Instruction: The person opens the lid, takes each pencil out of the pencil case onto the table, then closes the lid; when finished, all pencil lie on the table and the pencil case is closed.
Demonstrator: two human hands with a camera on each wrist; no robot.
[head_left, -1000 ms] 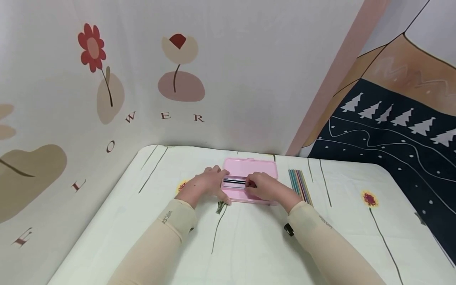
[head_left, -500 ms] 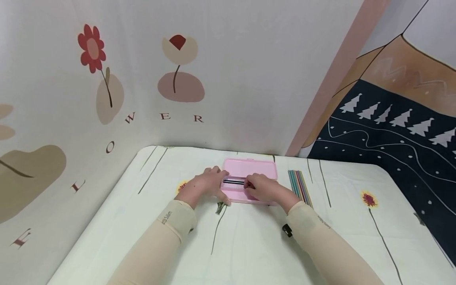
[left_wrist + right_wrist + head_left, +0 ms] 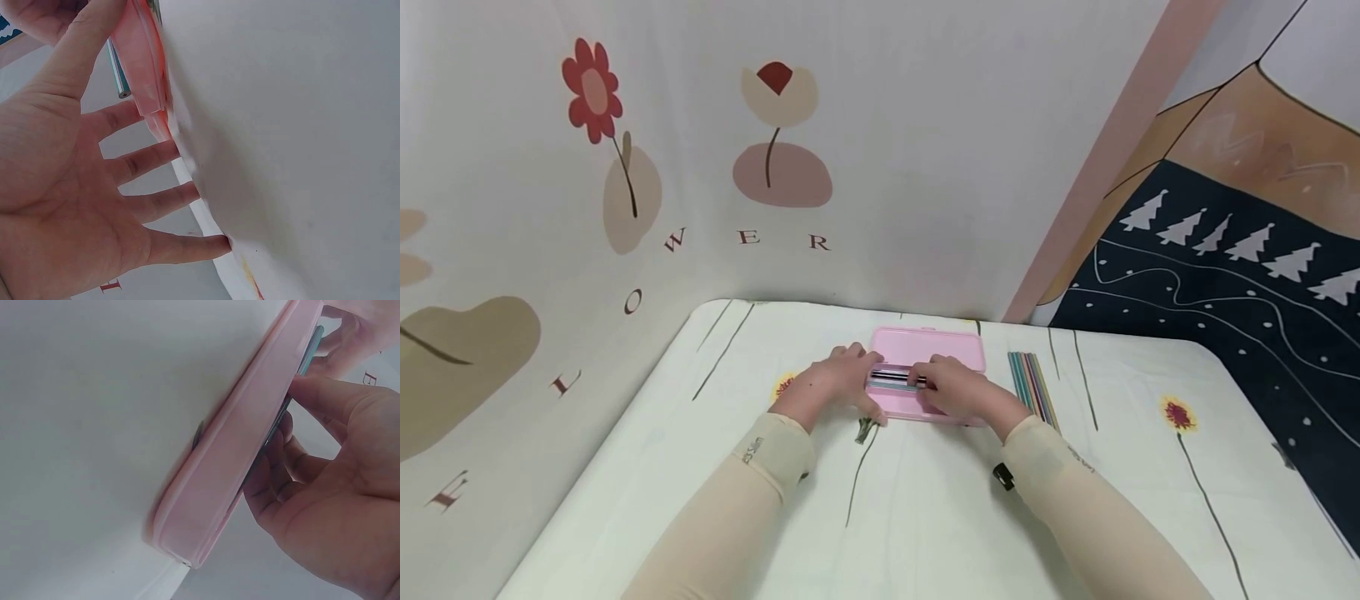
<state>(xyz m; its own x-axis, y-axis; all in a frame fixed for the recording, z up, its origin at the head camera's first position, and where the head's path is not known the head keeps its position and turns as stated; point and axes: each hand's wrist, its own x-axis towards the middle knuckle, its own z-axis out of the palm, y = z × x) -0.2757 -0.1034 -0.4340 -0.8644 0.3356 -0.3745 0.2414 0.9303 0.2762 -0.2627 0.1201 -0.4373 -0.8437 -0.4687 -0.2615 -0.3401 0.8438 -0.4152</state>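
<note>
A pink pencil case (image 3: 925, 346) lies unfolded on the table, its lid at the back. Several pencils (image 3: 887, 377), dark ones and a teal one, lie lengthwise in its front half. My left hand (image 3: 837, 383) steadies the case's left end, thumb at the near side; in the left wrist view its fingers are straight and spread. Over the right part of the case, my right hand (image 3: 953, 388) has curled fingers. The right wrist view has its thumb and fingertips pinching a teal pencil (image 3: 310, 351) along the case's rim. The fingers partly hide the pencils.
Several coloured pencils (image 3: 1032, 387) lie side by side to the right of the case, partly behind the right forearm. A white cloth with printed flowers covers the table (image 3: 925, 517). Printed fabric walls (image 3: 917, 208) rise behind it.
My right hand has shifted slightly left along the pencils, and a teal pencil now shows beside the dark ones. The left hand stays at the case's end.
</note>
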